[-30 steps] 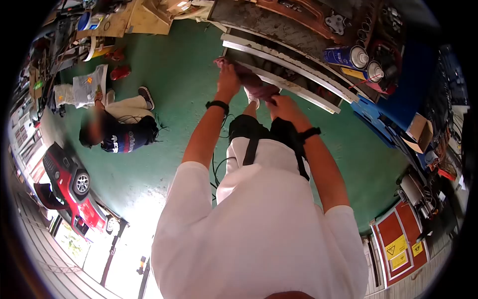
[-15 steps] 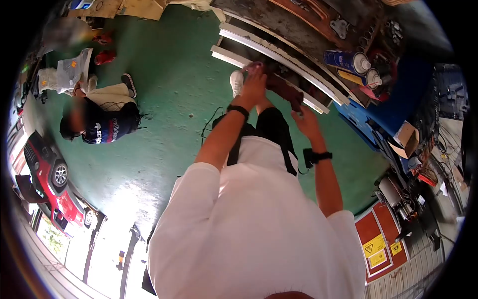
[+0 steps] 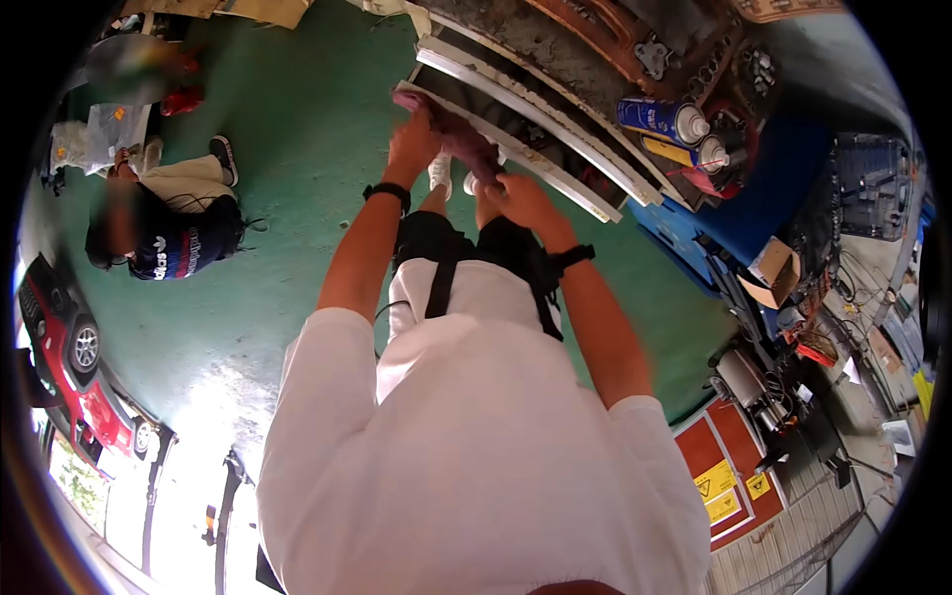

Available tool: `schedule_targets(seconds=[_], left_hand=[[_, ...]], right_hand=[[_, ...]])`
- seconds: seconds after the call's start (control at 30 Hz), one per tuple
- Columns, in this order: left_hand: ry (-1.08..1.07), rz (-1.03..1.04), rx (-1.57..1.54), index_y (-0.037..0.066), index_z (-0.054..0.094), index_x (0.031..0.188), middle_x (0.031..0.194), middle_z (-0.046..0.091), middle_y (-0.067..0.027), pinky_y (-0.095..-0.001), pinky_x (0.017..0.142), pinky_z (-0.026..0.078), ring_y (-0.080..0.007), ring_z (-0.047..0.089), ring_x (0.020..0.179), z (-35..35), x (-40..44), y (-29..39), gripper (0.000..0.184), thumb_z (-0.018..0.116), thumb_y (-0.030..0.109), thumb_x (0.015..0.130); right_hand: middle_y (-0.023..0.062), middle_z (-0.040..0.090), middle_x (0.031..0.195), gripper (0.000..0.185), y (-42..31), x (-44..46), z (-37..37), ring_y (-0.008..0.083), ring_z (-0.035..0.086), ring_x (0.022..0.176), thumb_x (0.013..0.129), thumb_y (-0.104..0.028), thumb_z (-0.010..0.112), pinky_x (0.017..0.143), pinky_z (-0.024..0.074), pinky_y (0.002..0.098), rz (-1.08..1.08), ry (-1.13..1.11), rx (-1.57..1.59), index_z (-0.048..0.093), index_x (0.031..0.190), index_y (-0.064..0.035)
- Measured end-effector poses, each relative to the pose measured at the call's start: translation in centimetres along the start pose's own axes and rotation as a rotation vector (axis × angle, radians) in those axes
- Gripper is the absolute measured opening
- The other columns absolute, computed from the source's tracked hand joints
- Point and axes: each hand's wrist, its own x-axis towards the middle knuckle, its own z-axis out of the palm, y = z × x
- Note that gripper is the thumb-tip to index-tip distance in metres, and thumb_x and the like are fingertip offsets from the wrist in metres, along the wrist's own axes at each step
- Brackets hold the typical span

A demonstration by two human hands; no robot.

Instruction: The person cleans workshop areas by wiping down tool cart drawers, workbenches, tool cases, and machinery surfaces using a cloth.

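Cloth near drawer edge, broad floor alongside

The cloth is dull maroon, the floor green. The wearer's shirt is plain white, the shorts black. Another person's top is dark navy with white lettering, the trousers cream. 1 spray can is blue, the car red; a rust-red panel bears yellow labels.

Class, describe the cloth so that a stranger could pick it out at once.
Start with the workbench at the top of the picture and go to its lowest pale drawer edge. Beside it, the cloth runs from the left hand to the right hand. Its dull reddish-purple colour and crumpled shape set it apart from the straight, whitish edge.
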Motion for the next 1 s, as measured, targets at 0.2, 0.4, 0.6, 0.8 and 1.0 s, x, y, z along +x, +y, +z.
schedule_targets(seconds=[0.2,0.4,0.6,0.8,1.0], left_hand=[[-0.129,0.218,-0.338,0.007,0.053,0.105,0.101,0.061,-0.0207,-0.0513,0.079,0.047,-0.0430,0.058,0.094,5.7,-4.1,3.5,0.030,0.061,0.020,0.079],[-0.397,0.420,-0.362,0.004,0.054,0.099,0.090,0.059,-0.0213,-0.0485,0.075,0.048,-0.0430,0.058,0.085,3.9,-5.9,7.2,0.034,0.067,0.023,0.075],[-0.134,-0.058,-0.568,0.003,0.054,0.106,0.099,0.064,-0.0198,-0.0435,0.076,0.050,-0.0350,0.063,0.092,3.6,-2.5,-0.9,0.030,0.063,0.021,0.084],[0.338,-0.601,-0.727,0.003,0.052,0.107,0.096,0.063,-0.0125,-0.0389,0.073,0.050,-0.0250,0.061,0.086,0.3,1.7,-6.2,0.033,0.063,0.029,0.090],[0.571,-0.573,-0.999,0.006,0.045,0.119,0.107,0.054,-0.0088,-0.0345,0.083,0.046,-0.0198,0.053,0.095,6.8,2.3,-0.3,0.036,0.063,0.015,0.090]], right_hand=[[0.0257,0.065,0.089,0.036,4.9,-7.9,-1.5,0.0445,0.060,0.086,0.088,-0.035,0.059,0.075,0.0484,0.0481,0.247,-0.072,-0.144,0.065,0.093,0.0008],[0.0247,0.065,0.092,0.034,4.6,-9.3,-3.7,0.0438,0.061,0.090,0.088,-0.034,0.058,0.076,0.0485,0.0492,0.420,-0.090,-0.071,0.065,0.096,-0.0012],[0.0241,0.064,0.092,0.029,5.6,-2.7,2.3,0.0443,0.060,0.089,0.087,-0.030,0.057,0.075,0.0493,0.0494,0.162,0.015,-0.035,0.065,0.095,-0.0029],[0.0230,0.065,0.086,0.031,1.1,3.6,3.8,0.0443,0.061,0.084,0.085,-0.030,0.059,0.072,0.0505,0.0471,0.067,-0.051,0.043,0.064,0.094,-0.0015],[0.0242,0.065,0.085,0.028,3.0,2.1,2.1,0.0431,0.061,0.085,0.083,-0.027,0.060,0.073,0.0494,0.0510,0.057,0.004,0.128,0.067,0.091,-0.0011]])
